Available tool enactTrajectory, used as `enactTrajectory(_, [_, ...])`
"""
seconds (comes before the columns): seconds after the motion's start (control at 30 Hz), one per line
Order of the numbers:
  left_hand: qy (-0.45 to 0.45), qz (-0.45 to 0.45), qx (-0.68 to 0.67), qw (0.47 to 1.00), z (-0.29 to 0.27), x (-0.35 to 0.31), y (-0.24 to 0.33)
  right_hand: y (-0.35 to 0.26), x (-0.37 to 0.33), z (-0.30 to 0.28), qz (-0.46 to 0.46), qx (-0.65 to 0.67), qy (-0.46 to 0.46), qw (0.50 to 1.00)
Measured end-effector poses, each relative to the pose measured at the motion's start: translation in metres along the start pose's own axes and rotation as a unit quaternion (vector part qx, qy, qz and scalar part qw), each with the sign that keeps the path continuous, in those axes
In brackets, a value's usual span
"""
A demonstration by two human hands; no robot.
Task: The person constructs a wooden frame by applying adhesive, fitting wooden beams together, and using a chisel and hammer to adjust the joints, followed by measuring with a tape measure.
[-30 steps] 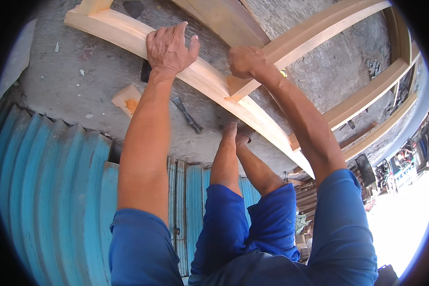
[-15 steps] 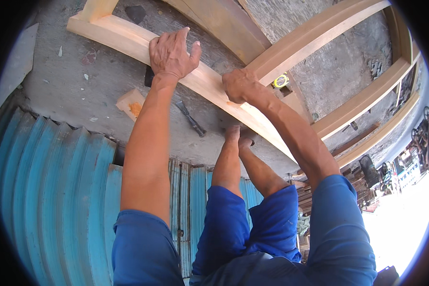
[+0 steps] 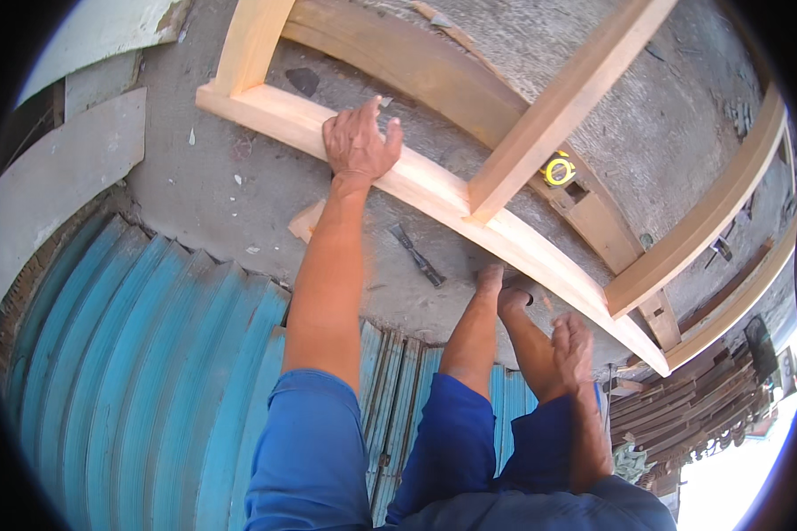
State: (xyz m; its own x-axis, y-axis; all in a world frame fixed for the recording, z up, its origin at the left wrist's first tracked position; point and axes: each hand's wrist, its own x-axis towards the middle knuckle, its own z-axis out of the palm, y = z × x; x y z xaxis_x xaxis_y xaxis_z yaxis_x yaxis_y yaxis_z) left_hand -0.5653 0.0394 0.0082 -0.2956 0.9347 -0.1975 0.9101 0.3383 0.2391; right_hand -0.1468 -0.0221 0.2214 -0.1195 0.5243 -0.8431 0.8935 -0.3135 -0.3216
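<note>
Long pale-wood rail (image 3: 429, 196) lies diagonally above the grey concrete floor (image 3: 239, 221), upper left to lower right. Three squared pale-wood crosspieces meet it: one near its upper-left end (image 3: 255, 40), one about mid-length (image 3: 562, 115), one toward the lower right (image 3: 708, 226).

Left hand (image 3: 361, 142): laid over the rail between the first two crosspieces, thumb apart from the fingers. Judgement: placed from above, probably to steady the rail. Right hand (image 3: 573, 347): off the wood, near the right leg; blurred, so finger closure cannot be told. No object visible in it.

Round yellow-and-black tape measure (image 3: 558, 168): just beside the middle crosspiece, near a brown wooden board with cut slots (image 3: 593, 221); whether it rests on the board is unclear. Dark, slim, flat-bladed hand tool (image 3: 418, 257): on the floor, apart from the rail on the person's side; likely put there to stay reachable. Small pale-wood block (image 3: 305, 221): partly hidden behind the left forearm. Blue corrugated metal sheeting (image 3: 142, 354): lower left.
</note>
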Motion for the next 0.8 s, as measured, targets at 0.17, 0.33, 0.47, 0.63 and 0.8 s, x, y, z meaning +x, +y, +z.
enactTrajectory(0.17, [-0.067,0.016,0.174,0.982,-0.010,-0.025,-0.013,0.038,-0.043,0.061,-0.032,0.075,-0.125,0.989])
enactTrajectory(0.33, [-0.191,0.033,0.104,0.975,-0.020,-0.112,0.097,0.095,-0.075,0.082,-0.002,0.120,-0.052,0.991])
enactTrajectory(0.47, [-0.347,0.026,0.143,0.927,-0.033,-0.179,0.163,0.091,-0.104,0.032,0.023,0.256,0.038,0.966])
enactTrajectory(0.63, [-0.529,0.002,0.123,0.840,-0.093,-0.174,0.211,0.140,-0.141,-0.020,0.020,0.146,0.131,0.980])
enactTrajectory(0.8, [-0.575,-0.037,0.040,0.816,-0.137,-0.211,0.194,0.159,-0.193,0.005,-0.011,-0.065,0.026,0.997])
